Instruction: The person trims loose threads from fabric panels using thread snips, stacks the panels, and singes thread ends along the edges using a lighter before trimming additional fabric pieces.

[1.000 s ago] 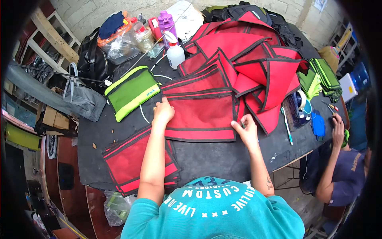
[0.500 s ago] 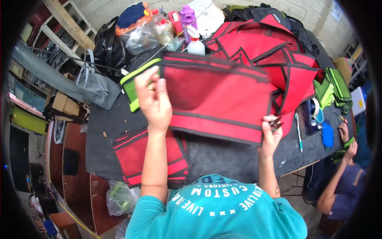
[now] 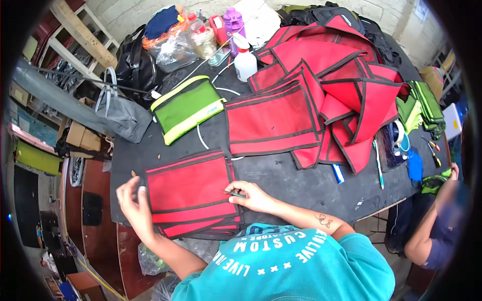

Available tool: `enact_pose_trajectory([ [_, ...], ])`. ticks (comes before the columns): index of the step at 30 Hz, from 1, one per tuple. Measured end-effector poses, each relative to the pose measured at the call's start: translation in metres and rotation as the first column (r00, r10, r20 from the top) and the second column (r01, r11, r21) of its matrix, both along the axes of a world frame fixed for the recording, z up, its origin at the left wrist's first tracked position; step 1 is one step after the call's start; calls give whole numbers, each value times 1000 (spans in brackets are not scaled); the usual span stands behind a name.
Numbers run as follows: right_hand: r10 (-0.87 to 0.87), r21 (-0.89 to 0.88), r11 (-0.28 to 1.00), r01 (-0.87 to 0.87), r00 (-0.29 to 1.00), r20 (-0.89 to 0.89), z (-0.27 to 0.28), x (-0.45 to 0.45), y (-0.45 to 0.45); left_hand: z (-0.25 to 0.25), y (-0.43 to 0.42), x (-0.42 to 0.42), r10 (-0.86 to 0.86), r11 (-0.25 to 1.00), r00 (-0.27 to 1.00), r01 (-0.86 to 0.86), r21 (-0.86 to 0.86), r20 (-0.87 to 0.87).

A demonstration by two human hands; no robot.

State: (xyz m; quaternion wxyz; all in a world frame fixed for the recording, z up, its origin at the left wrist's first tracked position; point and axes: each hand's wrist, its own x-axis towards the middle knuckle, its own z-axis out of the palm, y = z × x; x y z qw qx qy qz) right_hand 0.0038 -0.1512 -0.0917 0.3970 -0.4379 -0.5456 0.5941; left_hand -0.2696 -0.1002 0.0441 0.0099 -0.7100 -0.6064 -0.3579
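A stack of red fabric panels point(image 3: 190, 184) with black edging lies on the near left part of the table. My left hand point(image 3: 134, 205) is at the stack's left edge, fingers apart and holding nothing. At the right edge, my right hand point(image 3: 253, 197) is closed around small dark thread snips point(image 3: 235, 194), its fingertips close to the top panel. Farther back lies another group of red panels point(image 3: 271, 120), overlapping a loose heap of red fabric pieces point(image 3: 346, 90).
A green zip pouch point(image 3: 188, 110) lies behind the stack. A white spray bottle point(image 3: 245, 65), a purple bottle point(image 3: 234, 25) and a grey bag point(image 3: 125, 110) stand around the table's back and left. On the right, a co-worker's arm point(image 3: 427, 220) reaches toward green fabric point(image 3: 436, 181).
The red panel held up between both hands is now down. Both hands have dropped to the near stack, the right one moving left with the snips. The pouch and farther panels are uncovered.
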Motion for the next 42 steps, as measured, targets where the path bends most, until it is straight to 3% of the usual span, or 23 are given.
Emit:
enact_pose_trajectory([
  [1,-33,36,999,33,999,7,0,1,-1,13,-13,29,-163,979,934,194,-69,317],
  [2,-63,67,996,62,998,18,0,4,-3,28,-30,55,-385,871,768,486,-74,512],
  [3,-92,95,991,89,995,29,0,7,-7,39,-48,81,-526,687,509,727,-13,681],
  [4,-100,83,992,97,994,41,-2,13,-9,40,-64,104,-538,454,233,890,45,810],
  [5,-144,72,987,140,989,46,-5,23,-7,45,-42,124,-586,-250,-293,952,175,756],
  [7,-227,56,973,224,973,50,-8,42,-3,47,-67,159,-438,-657,-514,743,127,738],
  [8,-231,53,972,228,971,55,-6,50,-5,47,-68,171,-433,-660,-519,739,133,737],
  [11,-363,-39,932,362,931,-43,3,77,-9,53,-49,207,-255,-883,-771,432,184,584],
  [12,-369,-45,929,367,929,-39,3,83,-10,56,-47,212,-247,-884,-773,427,191,584],
  [15,-437,15,898,439,897,-64,1,96,-14,67,-50,221,-596,-663,-700,705,250,393],
  [16,-441,4,897,442,896,-57,1,99,-14,64,-51,220,-589,-662,-702,703,260,400],
  [19,-439,-60,898,435,891,-112,0,102,-14,48,-57,207,-209,-293,-584,803,519,785],
  [20,-431,-90,902,423,896,-105,2,102,-13,47,-64,205,-193,-268,-576,810,522,794],
  [23,-431,-112,900,421,899,-83,10,100,-12,63,-85,206,184,-83,-549,818,569,816],
  [24,-427,-65,904,423,901,-78,10,100,-11,67,-83,215,201,-52,-547,822,567,812],
  [26,-422,-32,906,421,904,-61,16,104,-10,71,-65,239,93,-211,-818,541,814,568],
  [27,-425,-39,905,424,904,-44,23,106,-9,71,-60,241,100,-192,-819,541,819,565],
  [30,-425,-43,904,425,905,-4,31,112,-11,71,-50,241,-80,-577,-913,370,728,400],
  [31,-436,-39,899,436,900,4,32,113,-12,65,-60,238,-87,-579,-915,368,728,394],
  [34,-477,15,879,477,879,17,43,125,-1,42,-102,227,110,-168,-982,134,977,153],
  [35,-495,24,869,494,869,24,44,128,-1,41,-101,228,120,-169,-982,128,977,149],
  [38,-501,-4,865,501,865,23,37,123,2,72,-67,235,-94,-272,-906,423,864,413],
  [42,-551,236,830,506,810,202,46,135,28,63,-86,223,-235,-320,-809,587,743,538],
])
